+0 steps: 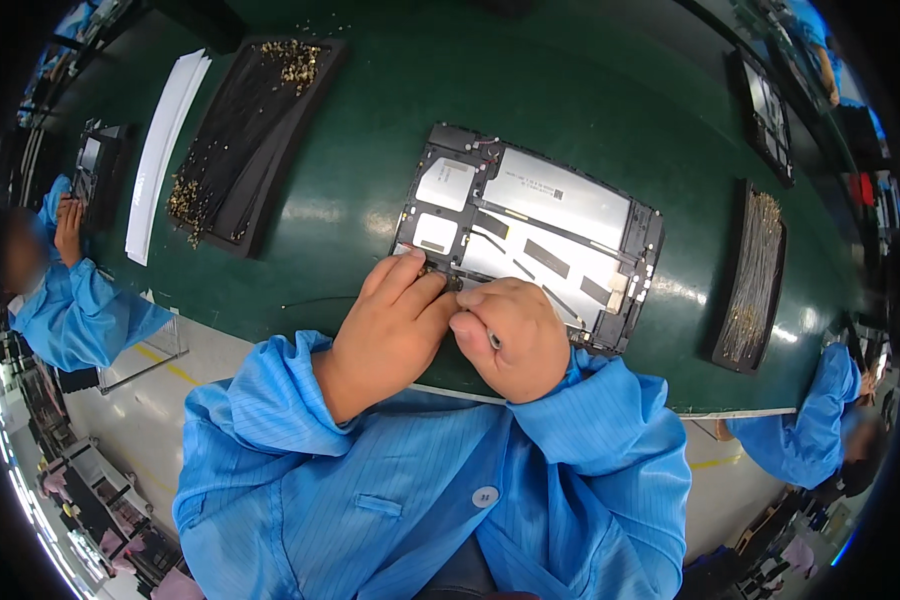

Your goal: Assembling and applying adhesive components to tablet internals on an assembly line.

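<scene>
An opened tablet-like device [590, 191] lies tilted on the green table, its black frame, silver panels and flat dark strips exposed. My left hand [390, 315] rests at its near left corner, fingers bent and close together, the thumb hidden. Beside it my right hand [515, 335] is curled closed against the device's near edge, thumb over the fingers. Both sets of fingertips meet at that edge; whatever lies between them is too small or hidden. A thin black cable [315, 302] runs along the table from the left and disappears beneath my left hand.
At the far left stands a black tray [257, 225] of black cables with gold-coloured ends, beside white strips [166, 160]. A second tray [722, 350] with grey cables sits right. Another device [767, 118] lies at the far right. People in blue sleeves work at both sides.
</scene>
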`<state>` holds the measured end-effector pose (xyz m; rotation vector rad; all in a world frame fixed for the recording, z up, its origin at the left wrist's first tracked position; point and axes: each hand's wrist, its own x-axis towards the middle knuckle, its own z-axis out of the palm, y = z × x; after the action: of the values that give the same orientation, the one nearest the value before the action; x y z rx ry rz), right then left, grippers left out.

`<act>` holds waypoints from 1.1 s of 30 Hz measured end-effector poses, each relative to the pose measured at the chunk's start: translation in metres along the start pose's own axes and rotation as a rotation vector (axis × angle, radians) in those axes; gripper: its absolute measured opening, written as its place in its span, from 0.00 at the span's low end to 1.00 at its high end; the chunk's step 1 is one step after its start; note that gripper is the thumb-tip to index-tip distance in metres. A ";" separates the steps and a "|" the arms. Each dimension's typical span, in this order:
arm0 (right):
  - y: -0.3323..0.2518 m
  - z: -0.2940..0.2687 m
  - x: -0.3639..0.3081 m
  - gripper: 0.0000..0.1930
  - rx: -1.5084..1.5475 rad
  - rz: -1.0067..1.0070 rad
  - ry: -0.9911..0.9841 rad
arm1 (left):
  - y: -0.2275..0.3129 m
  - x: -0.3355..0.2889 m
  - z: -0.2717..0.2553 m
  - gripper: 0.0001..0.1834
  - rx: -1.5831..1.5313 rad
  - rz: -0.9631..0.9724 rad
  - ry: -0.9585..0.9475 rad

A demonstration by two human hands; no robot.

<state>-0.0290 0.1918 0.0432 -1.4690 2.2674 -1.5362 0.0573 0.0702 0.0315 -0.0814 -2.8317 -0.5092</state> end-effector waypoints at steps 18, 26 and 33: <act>0.020 -0.003 -0.011 0.20 0.715 0.611 0.243 | -0.006 0.003 -0.011 0.18 -1.017 -1.228 0.414; 0.019 -0.005 -0.011 0.22 0.730 0.608 0.223 | 0.029 -0.033 -0.024 0.17 -1.322 -1.288 -0.457; 0.018 -0.003 -0.007 0.19 0.725 0.683 0.186 | 0.006 -0.005 -0.011 0.09 -1.449 -1.269 -0.388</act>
<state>-0.0385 0.1998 0.0288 -0.3348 1.6726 -1.9402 0.0657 0.0720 0.0419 1.4426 -1.7002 -2.7518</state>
